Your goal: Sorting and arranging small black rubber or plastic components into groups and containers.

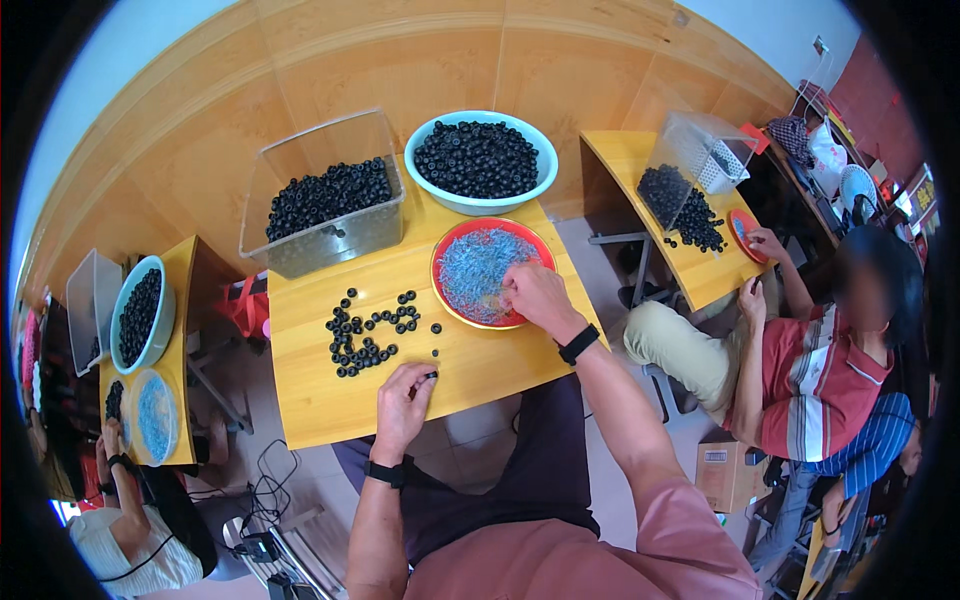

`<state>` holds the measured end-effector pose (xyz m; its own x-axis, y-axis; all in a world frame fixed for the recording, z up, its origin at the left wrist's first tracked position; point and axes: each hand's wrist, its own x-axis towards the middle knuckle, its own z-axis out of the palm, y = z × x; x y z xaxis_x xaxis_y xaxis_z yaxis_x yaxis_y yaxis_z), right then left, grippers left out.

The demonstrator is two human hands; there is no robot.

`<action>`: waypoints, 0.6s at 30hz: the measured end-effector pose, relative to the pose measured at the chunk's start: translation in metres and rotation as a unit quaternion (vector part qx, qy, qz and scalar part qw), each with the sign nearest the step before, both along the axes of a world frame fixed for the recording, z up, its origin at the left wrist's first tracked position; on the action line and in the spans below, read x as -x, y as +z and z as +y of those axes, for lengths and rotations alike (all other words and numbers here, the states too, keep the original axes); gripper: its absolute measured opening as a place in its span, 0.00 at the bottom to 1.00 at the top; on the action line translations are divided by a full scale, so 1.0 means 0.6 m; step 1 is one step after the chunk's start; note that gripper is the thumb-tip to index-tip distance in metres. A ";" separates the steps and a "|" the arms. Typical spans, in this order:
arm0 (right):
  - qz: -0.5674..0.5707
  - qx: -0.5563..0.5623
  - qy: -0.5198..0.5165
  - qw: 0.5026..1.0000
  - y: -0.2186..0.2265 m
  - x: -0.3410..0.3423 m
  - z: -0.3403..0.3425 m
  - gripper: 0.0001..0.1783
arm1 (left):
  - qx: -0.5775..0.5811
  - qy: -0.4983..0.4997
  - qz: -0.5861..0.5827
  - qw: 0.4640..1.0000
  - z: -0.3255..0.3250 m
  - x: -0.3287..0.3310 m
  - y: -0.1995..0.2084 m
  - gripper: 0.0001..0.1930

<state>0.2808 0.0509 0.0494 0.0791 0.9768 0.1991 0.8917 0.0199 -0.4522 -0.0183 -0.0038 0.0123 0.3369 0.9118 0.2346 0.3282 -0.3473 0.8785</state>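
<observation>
My left hand is at the near edge of the yellow table, closed in a pinch on a small black ring-shaped part. My right hand reaches over a red plate. Its fingers are bunched together at the heap of tiny blue-silver wire-like pieces; what they grip, if anything, is too small to make out. Loose black rings lie scattered on the table left of the plate. A few more sit just beyond my left hand.
At the table's back stand a clear plastic box and a light blue basin, both filled with black rings. A person works at another table on the right. Another person sits at the left table.
</observation>
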 end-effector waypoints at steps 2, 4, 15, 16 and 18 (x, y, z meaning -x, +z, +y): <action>-0.028 0.014 -0.005 0.999 -0.015 -0.005 0.006 0.06 | -0.007 0.000 0.005 1.000 0.001 -0.002 -0.001 0.08; -0.036 0.032 -0.012 0.999 -0.008 -0.003 0.006 0.06 | -0.006 0.003 0.001 1.000 0.000 -0.001 0.000 0.08; -0.027 -0.109 -0.007 0.994 0.010 -0.023 -0.019 0.05 | 0.004 0.005 -0.013 1.000 0.000 0.002 -0.006 0.09; -0.015 -0.077 -0.002 0.997 0.015 -0.020 -0.021 0.05 | 0.005 0.004 -0.011 1.000 -0.001 0.001 -0.004 0.09; -0.003 -0.045 0.001 0.999 0.029 -0.015 -0.024 0.06 | 0.007 0.002 -0.009 1.000 -0.001 0.001 -0.001 0.08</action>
